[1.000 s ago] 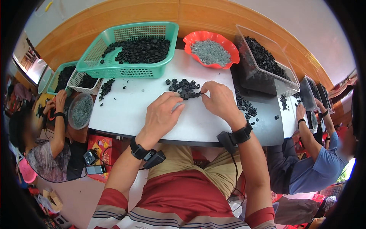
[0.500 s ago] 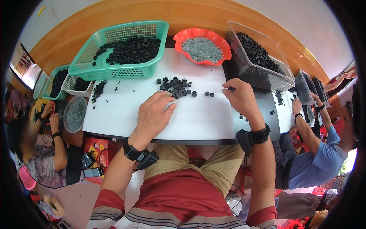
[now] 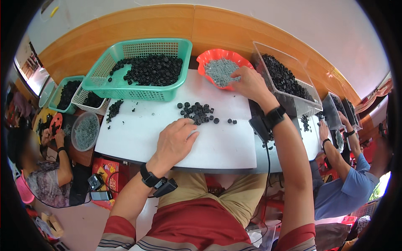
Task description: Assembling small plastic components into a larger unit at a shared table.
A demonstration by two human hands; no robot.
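Note:
My left hand (image 3: pixel 177 140) lies on the white sheet (image 3: pixel 217 148) with its thumb apart from its bent fingers. Its fingertips touch the near-left edge of a loose pile of small round black parts (image 3: pixel 197 112). Reaching away to the far right, my right hand (image 3: pixel 252 86) has its fingertips over the near-right rim of a red wavy-edged bowl (image 3: pixel 204 57). Thin grey metal pins or screws (image 3: pixel 221 71) fill that bowl. A gap shows between thumb and forefinger, and I see nothing held there. Two loose black parts (image 3: pixel 232 121) sit right of the pile.
A green basket (image 3: pixel 138 93) of black parts stands back left, a clear bin (image 3: pixel 289 106) of black pieces back right. Small black bits (image 3: pixel 114 111) lie left on the sheet. People work at both sides; a bowl of grey pins (image 3: pixel 85 129) stands near the left person.
My right hand has moved from the sheet's right edge forward to the red bowl; the black part in its fingers no longer shows. My left hand stays by the pile. The view has tilted up.

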